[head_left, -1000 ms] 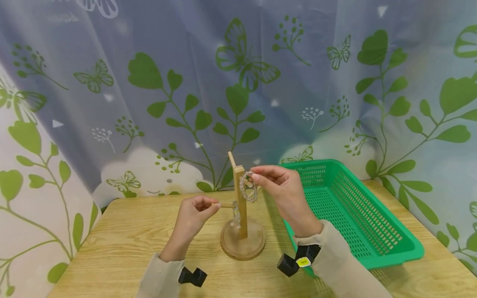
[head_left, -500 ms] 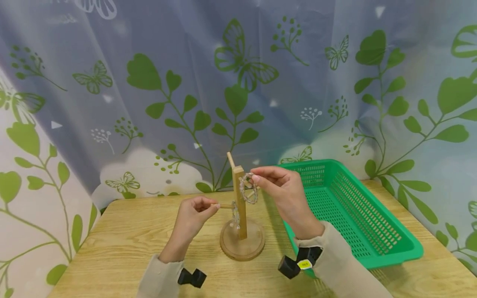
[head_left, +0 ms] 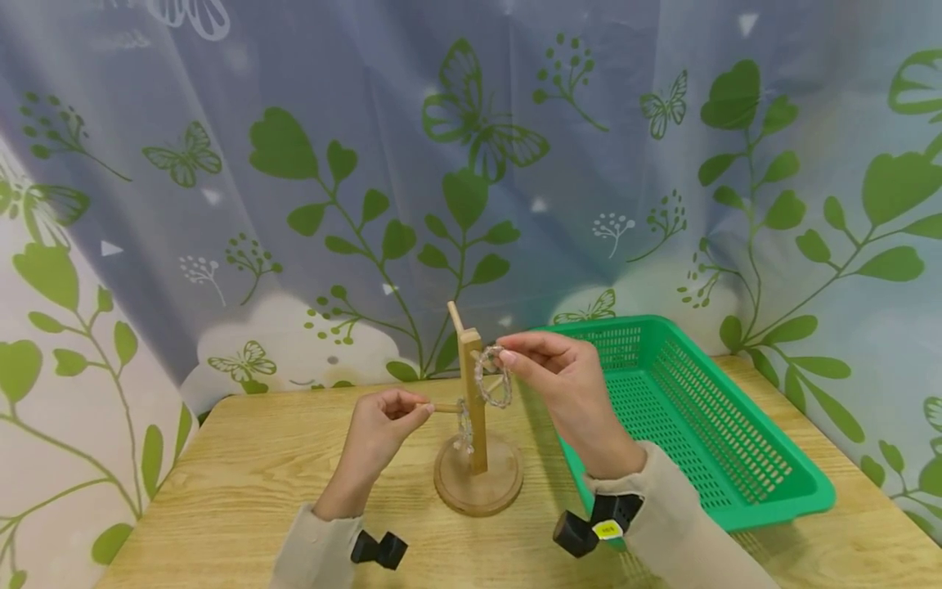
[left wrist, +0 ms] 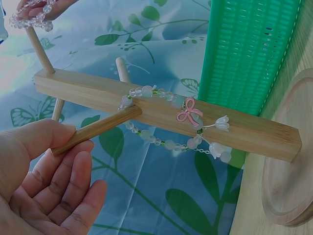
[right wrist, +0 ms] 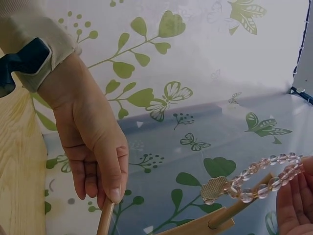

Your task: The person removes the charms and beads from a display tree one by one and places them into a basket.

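Patterned cloth (head_left: pixel 390 106) hangs across the background, pale at the far left and blue-grey in the middle, printed with green leaves and butterflies. Before it lies a wood-grained surface (head_left: pixel 221 466). At the left, a person's left hand (head_left: pixel 384 425) extends from a beige sleeve (head_left: pixel 316 548), a black device (head_left: pixel 379 550) at the wrist. Its grip pinches the outer end of a lower peg (left wrist: pixel 98 128) between thumb and fingers. Around that peg, near the post of an upright wooden stand (head_left: pixel 474 401), hangs a green-and-white bracelet (left wrist: pixel 147 91) with a pink bow (left wrist: pixel 188 113) and white flower charms (left wrist: pixel 222 123). The stand's round base (head_left: pixel 479 491) sits flat on the surface, and a top peg (head_left: pixel 456 316) juts toward the cloth. Just right of the post, near its top, is a clear beaded bracelet (right wrist: pixel 262 189) with a textured charm (right wrist: pixel 214 188); in the right wrist view the tip of an upper peg (right wrist: pixel 239 208) appears to lie within its loop. The right hand (head_left: pixel 570 384) has its grip pinching this bracelet by the upper edge, thumb against fingers. Farthest right, partly behind that forearm, a green perforated basket (head_left: pixel 724 421) rests on the surface.
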`<state>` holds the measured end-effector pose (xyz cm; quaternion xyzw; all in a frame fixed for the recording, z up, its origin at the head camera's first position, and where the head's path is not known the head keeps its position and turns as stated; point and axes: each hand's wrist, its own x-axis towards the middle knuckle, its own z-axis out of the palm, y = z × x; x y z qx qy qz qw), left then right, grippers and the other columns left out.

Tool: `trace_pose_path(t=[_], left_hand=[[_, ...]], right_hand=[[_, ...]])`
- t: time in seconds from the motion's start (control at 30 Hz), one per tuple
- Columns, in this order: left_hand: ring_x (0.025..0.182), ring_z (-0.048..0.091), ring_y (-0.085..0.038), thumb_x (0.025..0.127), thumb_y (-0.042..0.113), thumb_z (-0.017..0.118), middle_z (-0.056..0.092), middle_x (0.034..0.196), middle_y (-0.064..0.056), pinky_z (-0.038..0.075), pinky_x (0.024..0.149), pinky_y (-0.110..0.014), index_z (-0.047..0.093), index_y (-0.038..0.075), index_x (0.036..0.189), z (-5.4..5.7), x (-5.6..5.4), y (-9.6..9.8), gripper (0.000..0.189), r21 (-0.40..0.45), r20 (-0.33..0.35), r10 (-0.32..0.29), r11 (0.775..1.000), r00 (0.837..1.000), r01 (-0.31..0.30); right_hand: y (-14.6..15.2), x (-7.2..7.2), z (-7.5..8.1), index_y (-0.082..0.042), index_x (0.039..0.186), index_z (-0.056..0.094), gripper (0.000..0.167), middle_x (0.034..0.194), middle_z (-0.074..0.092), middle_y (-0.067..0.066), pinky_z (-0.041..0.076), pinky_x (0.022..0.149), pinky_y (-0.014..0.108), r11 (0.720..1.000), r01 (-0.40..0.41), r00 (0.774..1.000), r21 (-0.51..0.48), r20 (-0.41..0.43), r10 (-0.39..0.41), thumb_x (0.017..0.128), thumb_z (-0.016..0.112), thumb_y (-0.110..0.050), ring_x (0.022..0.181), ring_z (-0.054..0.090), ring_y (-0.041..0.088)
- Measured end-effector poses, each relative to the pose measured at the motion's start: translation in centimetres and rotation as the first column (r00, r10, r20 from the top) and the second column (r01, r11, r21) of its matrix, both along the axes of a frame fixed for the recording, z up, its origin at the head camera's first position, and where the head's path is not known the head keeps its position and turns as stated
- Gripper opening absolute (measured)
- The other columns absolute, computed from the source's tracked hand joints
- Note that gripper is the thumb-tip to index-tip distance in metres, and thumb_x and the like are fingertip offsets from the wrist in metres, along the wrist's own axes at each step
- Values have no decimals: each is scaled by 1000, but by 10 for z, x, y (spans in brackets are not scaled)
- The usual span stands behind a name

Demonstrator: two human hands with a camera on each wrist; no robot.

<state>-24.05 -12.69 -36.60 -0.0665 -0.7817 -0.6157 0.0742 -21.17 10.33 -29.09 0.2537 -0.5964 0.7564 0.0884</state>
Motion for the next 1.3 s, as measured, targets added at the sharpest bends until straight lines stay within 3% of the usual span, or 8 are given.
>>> trace_pose_path(t=[0.27, 0.47, 0.9, 1.13, 1.3], left_hand=[[66, 59, -13, 83, 6, 72, 68, 81, -6, 48, 58, -23, 70, 0, 89, 0, -1, 1, 9, -5, 3, -1, 1000, 1000, 1], [66, 59, -13, 83, 6, 72, 69, 81, -6, 48, 58, -23, 70, -1, 89, 0, -1, 1, 9, -8, -7, -1, 1000, 1000, 1], [65, 58, -13, 83, 7, 72, 67, 77, -4, 46, 57, -22, 70, 0, 87, 0, -1, 2, 8, -13, -14, 8, 1000, 1000, -8], [61, 52, -12, 85, 8, 70, 63, 75, -5, 41, 54, -22, 70, 1, 92, -3, -1, 0, 10, -14, -24, -25, 1000, 999, 25], [72, 59, -14, 88, 13, 68, 67, 82, -9, 47, 65, -23, 69, -1, 94, -2, -3, -3, 15, -9, -11, -44, 999, 999, 43]], right_hand=[[7, 2, -2, -13, 99, 72, 17, 97, 69, 1, 52, 84, 31, 999, -30, 998, 21, -46, 31, 89, 63, -2, 88, 65, 15], [13, 4, -4, -14, 99, 72, 18, 97, 69, 0, 54, 81, 29, 999, 3, 999, 51, -53, 0, 89, 63, -2, 87, 65, 14], [31, 4, -10, -5, 104, 70, 17, 99, 69, 1, 52, 85, 29, 999, -4, 999, 36, -45, 5, 91, 60, 0, 91, 65, 14], [39, 2, -12, 9, 108, 64, 22, 99, 69, 0, 52, 86, 32, 993, 70, 998, 97, -4, -70, 90, 63, -3, 91, 65, 15], [47, 0, -11, 4, 106, 67, 18, 98, 70, -1, 52, 85, 29, 986, 100, 995, 136, -20, -98, 90, 62, -4, 90, 65, 14]])
